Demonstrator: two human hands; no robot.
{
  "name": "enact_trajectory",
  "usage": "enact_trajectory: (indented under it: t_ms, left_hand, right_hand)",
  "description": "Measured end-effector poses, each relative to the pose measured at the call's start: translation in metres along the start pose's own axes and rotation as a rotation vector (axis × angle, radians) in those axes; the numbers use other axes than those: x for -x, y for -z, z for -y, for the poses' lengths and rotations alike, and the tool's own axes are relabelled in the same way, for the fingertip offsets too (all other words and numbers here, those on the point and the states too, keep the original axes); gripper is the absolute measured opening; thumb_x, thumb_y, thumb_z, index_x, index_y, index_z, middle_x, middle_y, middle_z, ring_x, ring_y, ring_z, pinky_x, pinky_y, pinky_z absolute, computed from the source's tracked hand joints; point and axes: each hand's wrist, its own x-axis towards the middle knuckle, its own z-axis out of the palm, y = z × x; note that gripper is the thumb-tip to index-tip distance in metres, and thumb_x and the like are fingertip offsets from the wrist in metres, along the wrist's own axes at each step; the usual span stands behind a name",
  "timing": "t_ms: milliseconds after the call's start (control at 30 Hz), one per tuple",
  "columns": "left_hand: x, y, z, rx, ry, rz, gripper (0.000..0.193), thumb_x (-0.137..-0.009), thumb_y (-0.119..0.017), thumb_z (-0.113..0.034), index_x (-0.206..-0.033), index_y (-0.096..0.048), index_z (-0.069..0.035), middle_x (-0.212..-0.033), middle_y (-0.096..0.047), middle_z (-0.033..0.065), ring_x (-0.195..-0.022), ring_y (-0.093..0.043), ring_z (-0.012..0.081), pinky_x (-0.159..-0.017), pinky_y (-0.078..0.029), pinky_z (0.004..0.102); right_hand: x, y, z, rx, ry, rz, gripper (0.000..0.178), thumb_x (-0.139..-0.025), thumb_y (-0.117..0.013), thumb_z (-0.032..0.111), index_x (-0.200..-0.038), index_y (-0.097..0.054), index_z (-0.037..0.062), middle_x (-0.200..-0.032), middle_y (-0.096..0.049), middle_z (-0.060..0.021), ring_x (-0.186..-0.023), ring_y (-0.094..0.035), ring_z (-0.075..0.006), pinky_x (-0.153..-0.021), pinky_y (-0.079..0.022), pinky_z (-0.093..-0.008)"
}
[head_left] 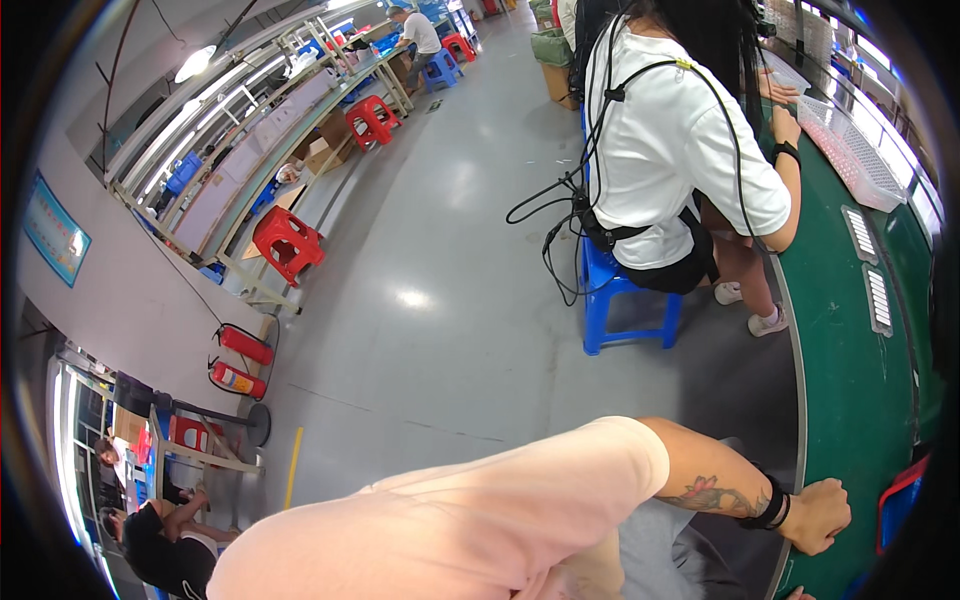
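Observation:
My left hand [817, 516] rests on the edge of the green worktable [835, 420], its fingers curled into a fist. Nothing shows in it. Dark bands circle that wrist, and a peach sleeve covers the upper arm. Only a sliver of my right hand [800, 594] appears at the lower edge, so its fingers are hidden. Beyond my left hand, close to the right rim, lies a blue tray with a red edge [900, 510], partly cut off.
A person in a white top [650, 130] sits on a blue stool [630, 300] along the same table, cables hanging behind. White baskets [850, 155] stand by that person's hands. Red stools [288, 243], fire extinguishers [240, 378] and workbenches line the left side, with other people farther off.

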Motion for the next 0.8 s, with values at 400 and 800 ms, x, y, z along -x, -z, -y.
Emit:
enact_trajectory:
  t_ms: [400,800]
  left_hand:
    - [-0.0004,-0.003,0.003,-0.025,-0.012,0.005,0.01,-0.057,-0.064,-0.018,-0.052,-0.06,-0.01,-0.051,-0.056,0.0075,-0.054,-0.054,0.0302,-0.069,-0.041,0.0371]
    - [-0.0005,-0.0014,0.0024,-0.021,-0.012,0.013,0.01,-0.057,-0.064,-0.019,-0.052,-0.06,-0.011,-0.051,-0.056,0.0076,-0.053,-0.054,0.0298,-0.069,-0.04,0.0374]
  right_hand:
    - [-0.0004,0.0005,0.0002,0.005,0.011,0.019,0.023,-0.083,-0.075,0.021,-0.075,-0.065,0.0017,-0.069,-0.065,-0.0111,-0.06,-0.059,-0.0234,-0.061,-0.05,-0.0345]
    - [-0.0009,-0.0012,-0.005,0.043,0.019,0.012,0.022,-0.083,-0.075,0.02,-0.075,-0.065,0.0014,-0.07,-0.066,-0.0113,-0.06,-0.059,-0.0225,-0.061,-0.05,-0.0344]
